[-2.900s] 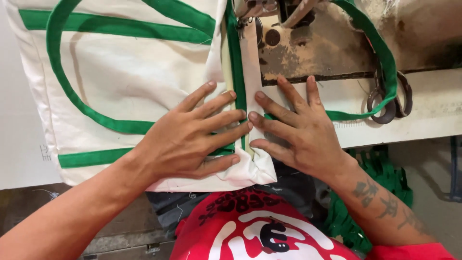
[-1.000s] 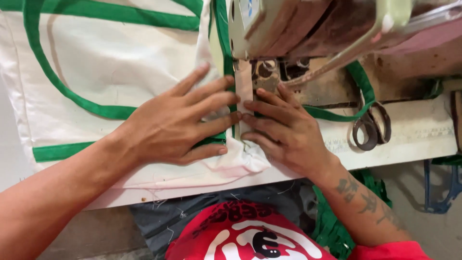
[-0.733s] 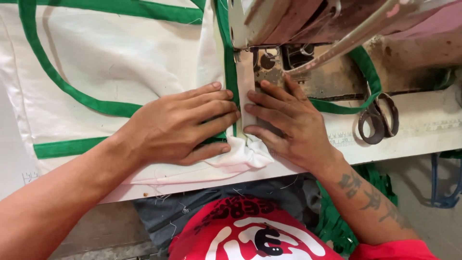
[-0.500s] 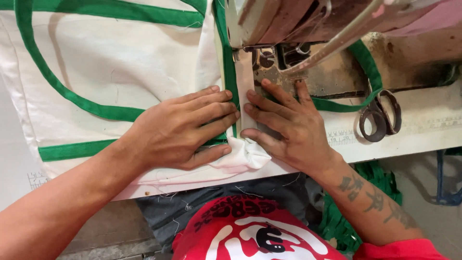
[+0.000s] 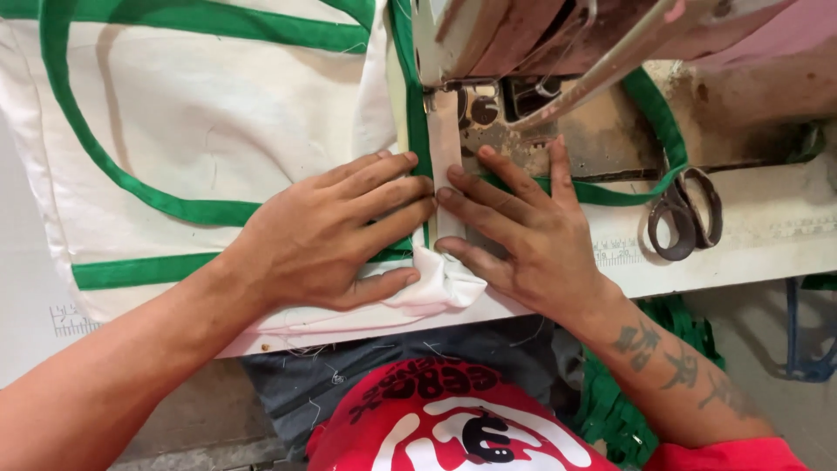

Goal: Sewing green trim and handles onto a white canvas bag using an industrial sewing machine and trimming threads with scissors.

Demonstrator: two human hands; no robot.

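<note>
A white cloth bag (image 5: 218,113) with green trim (image 5: 131,187) lies spread on the sewing table (image 5: 767,244), most of it to the left of the sewing machine (image 5: 558,52). The left hand (image 5: 331,235) lies flat and open on the bag, fingers stretched toward the machine, pressing the cloth down just left of a green strip (image 5: 417,131) that runs up under the machine's head. The right hand (image 5: 523,235) is also open and flat, fingers spread, pressing the white edge of the bag just right of that strip; the fingertips of the two hands nearly meet across it. A folded corner of the bag (image 5: 440,283) bunches between the two thumbs at the table's near edge. To the right of the machine, a pair of scissors (image 5: 684,214) rests on the table, with a loose green band (image 5: 658,131) passing beside its handles.
</note>
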